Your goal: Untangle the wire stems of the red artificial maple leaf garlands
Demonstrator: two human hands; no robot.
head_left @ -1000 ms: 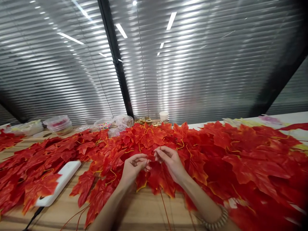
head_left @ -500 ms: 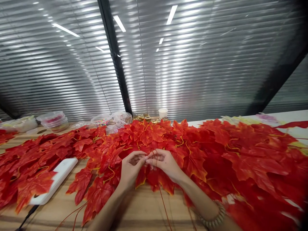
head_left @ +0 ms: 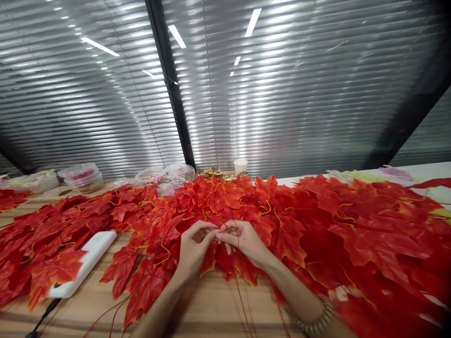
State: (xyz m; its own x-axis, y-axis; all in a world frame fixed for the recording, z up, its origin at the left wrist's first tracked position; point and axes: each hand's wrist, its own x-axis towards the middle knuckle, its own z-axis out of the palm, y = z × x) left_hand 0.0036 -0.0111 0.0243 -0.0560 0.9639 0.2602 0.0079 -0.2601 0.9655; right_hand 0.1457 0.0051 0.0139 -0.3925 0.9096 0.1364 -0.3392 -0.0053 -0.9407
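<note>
My left hand (head_left: 194, 246) and my right hand (head_left: 244, 241) meet at the fingertips above a heap of red artificial maple leaves (head_left: 207, 195). Both are closed in a pinch on a thin red cord; the exact spot they hold is hidden by the fingers. A loop of the cord rises over my right fingers, and its long tail (head_left: 241, 295) hangs down towards the table's front edge. Yellow-edged leaves lie right under and around both hands. A beaded bracelet (head_left: 319, 317) circles my right wrist.
A white power bank (head_left: 89, 263) with a black cable (head_left: 44, 317) lies at the left, partly under a leaf. Along the back stand plastic tubs (head_left: 81, 176), clear bags (head_left: 179, 172), gold wrappers (head_left: 209, 172) and a paper cup (head_left: 240, 165). Two red cords (head_left: 107, 310) trail at the front left.
The view has shifted slightly, so everything sits a little further right. My hands keep the same pinch; the cord loop over my right fingers has moved a little to the right.
</note>
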